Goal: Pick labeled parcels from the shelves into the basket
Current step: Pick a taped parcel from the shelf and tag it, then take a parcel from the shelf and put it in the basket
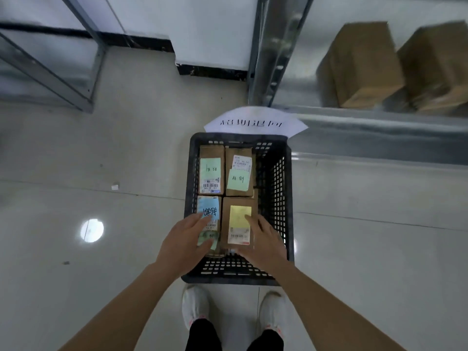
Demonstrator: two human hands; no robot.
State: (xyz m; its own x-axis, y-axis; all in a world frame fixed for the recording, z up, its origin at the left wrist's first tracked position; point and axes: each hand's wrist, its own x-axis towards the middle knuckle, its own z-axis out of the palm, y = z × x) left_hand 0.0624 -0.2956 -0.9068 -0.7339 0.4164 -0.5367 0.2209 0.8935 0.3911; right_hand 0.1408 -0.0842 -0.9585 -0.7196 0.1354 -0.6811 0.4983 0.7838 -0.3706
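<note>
While the metal shelf (379, 138) stands just behind and to the right of the black basket (274, 198), two brown cartons (362, 67) rest on it, well apart from the basket; they are blurred, and I cannot tell whether they carry labels, so I cannot say if they belong to what is left to pick. The basket itself sits on the tiled floor (101, 173), directly in front of the person's white shoes (196, 306), and a white sheet with writing (253, 121) lies at its far rim. Inside the basket four labeled parcels already lie flat, side by side, so I judge that a good part of the picking is done: the parcel with the green label (211, 171) in the far-left corner of the basket, the parcel with the pale green note (239, 173) beside it at the far middle, the parcel with the blue label (209, 214) at the near left, and the parcel with the yellow label (238, 225) at the near middle. A strip along the right wall of the basket looks free for more. The left hand (186, 240) rests with spread, nearly straight fingers on the parcel with the blue label, and the right hand (263, 239) lies with straight fingers against the right edge of the parcel with the yellow label; neither hand pinches anything, and it seems they only settle the parcels in place.
</note>
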